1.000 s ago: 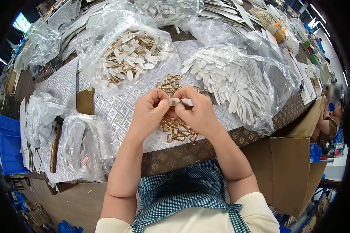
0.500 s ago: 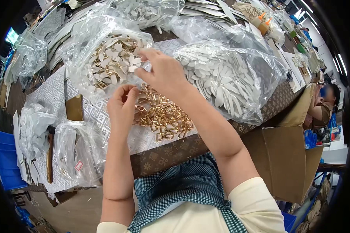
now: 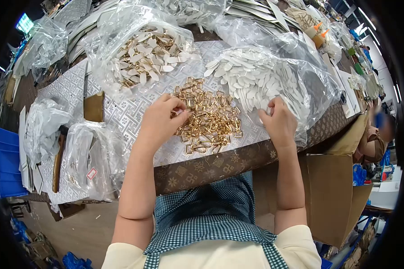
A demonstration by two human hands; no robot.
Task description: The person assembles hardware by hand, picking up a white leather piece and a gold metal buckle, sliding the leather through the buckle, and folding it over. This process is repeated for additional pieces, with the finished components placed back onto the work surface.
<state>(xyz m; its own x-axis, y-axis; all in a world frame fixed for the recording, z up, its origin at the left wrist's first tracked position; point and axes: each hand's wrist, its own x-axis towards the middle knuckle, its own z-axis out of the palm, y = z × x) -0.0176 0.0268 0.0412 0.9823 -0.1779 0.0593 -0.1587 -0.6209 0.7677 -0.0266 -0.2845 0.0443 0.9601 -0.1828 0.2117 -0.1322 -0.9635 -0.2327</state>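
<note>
My left hand is at the left edge of a pile of gold metal swivel clasps, its thumb and fingers bent round a clasp there. To the right, my right hand touches the near edge of a heap of white oblong tabs. Its fingers are curled towards the thumb; what lies between them is too small to make out. Beyond my left hand, a clear plastic bag lies open, with white tabs joined to gold clasps in it.
A patterned sheet covers the brown table edge. On the left lie a wooden-handled hammer, plastic bags and a blue bin. A cardboard box stands at the right, with another person beyond it.
My right hand has moved from the bag of joined pieces across to the white tabs. My left hand has shifted right onto the clasp pile. The view has tilted slightly.
</note>
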